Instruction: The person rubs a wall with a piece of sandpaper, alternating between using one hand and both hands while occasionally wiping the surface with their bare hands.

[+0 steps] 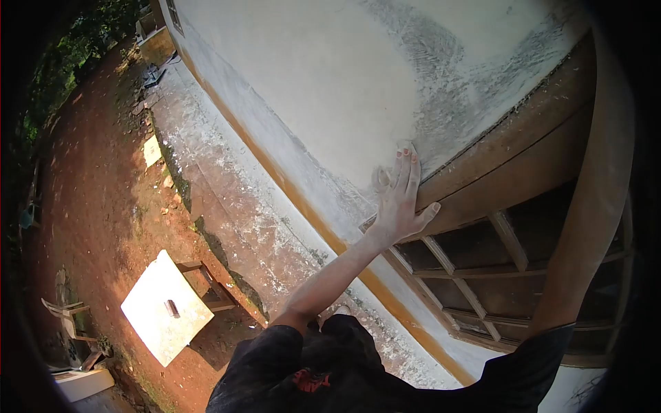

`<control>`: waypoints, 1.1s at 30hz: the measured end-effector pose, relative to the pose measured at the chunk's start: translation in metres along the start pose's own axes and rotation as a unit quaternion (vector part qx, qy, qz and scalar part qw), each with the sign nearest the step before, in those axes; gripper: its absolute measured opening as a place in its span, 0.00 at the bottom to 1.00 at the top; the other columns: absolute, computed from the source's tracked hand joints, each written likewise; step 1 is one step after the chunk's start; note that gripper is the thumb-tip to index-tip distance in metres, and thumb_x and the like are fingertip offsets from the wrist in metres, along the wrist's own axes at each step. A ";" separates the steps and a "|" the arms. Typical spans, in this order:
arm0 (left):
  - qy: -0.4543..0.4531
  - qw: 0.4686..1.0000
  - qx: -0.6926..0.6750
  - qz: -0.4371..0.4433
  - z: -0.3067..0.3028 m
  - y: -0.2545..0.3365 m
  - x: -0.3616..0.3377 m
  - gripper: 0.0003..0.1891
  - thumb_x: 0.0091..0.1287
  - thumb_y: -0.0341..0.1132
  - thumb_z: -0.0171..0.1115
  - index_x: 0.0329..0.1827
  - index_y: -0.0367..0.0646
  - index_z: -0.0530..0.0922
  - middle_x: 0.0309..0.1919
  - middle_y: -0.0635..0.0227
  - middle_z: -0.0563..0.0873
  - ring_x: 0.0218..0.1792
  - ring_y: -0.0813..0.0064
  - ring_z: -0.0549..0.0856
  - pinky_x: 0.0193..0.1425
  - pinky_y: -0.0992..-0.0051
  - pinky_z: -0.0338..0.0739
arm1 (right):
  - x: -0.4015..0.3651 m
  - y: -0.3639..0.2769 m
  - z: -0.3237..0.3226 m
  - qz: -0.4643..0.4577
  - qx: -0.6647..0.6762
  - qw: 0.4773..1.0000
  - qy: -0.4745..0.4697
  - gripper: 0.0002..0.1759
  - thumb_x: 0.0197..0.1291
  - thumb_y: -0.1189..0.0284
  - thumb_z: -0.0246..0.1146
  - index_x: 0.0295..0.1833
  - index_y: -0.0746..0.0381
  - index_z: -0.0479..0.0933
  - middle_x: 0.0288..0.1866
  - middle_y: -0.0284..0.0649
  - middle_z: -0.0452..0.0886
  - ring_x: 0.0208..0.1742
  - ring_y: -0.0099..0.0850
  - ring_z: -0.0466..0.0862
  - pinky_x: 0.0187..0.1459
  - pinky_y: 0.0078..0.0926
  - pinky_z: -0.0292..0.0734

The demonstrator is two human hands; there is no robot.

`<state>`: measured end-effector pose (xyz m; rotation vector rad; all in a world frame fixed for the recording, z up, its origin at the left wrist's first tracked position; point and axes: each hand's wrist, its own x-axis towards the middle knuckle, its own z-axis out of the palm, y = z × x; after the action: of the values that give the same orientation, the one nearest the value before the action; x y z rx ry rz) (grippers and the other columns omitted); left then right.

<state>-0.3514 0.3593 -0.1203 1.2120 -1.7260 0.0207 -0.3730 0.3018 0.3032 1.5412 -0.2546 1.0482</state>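
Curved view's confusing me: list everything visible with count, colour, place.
Wall: one, white and grey, upper middle
Window: one, brown, right
Stripe: one, orange, along wall's foot
Walkway: one, brown and white, beside wall
Ground: one, reddish, left
Foliage: uncounted, green, upper left
Table: one, white, lower left
Small object: one, brown, on table
Wooden item: one, brown, far left
Dark object: one, bluish, walkway's far end
Scraps: several, pale, walkway's edge
Slab: one, white, bottom left
Shirt: one, black, bottom
Arms: two, dusty, middle and right
Left hand: one, dusty, against wall
Right hand: out of view
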 end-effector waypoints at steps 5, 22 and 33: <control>0.123 0.992 -0.019 0.002 -0.062 0.005 0.110 0.54 0.71 0.62 0.57 0.83 0.25 0.46 0.84 0.37 0.48 0.86 0.45 0.48 0.76 0.33 0.42 | -0.001 -0.002 -0.002 0.007 0.011 1.000 0.000 0.27 0.71 0.48 0.64 0.32 0.62 0.83 0.26 0.36 0.79 0.32 0.29 0.76 0.47 0.37 0.64; 0.106 0.994 0.013 0.002 -0.041 -0.016 0.075 0.55 0.70 0.61 0.59 0.84 0.26 0.45 0.84 0.36 0.48 0.86 0.44 0.48 0.76 0.37 0.44 | 0.001 0.009 0.000 0.021 0.023 0.999 0.016 0.28 0.71 0.48 0.64 0.31 0.63 0.81 0.25 0.34 0.76 0.30 0.27 0.74 0.43 0.35 0.64; 0.180 0.979 -0.091 -0.026 -0.077 0.001 0.144 0.52 0.74 0.61 0.53 0.83 0.23 0.47 0.81 0.28 0.51 0.85 0.39 0.48 0.77 0.43 0.45 | 0.000 0.008 -0.003 0.032 0.030 0.999 0.020 0.28 0.71 0.48 0.64 0.31 0.63 0.80 0.24 0.34 0.75 0.29 0.26 0.73 0.40 0.34 0.64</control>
<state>-0.3002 0.2970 0.0223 1.0457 -1.3487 0.0465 -0.3798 0.3021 0.3084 1.5732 -0.2483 1.1454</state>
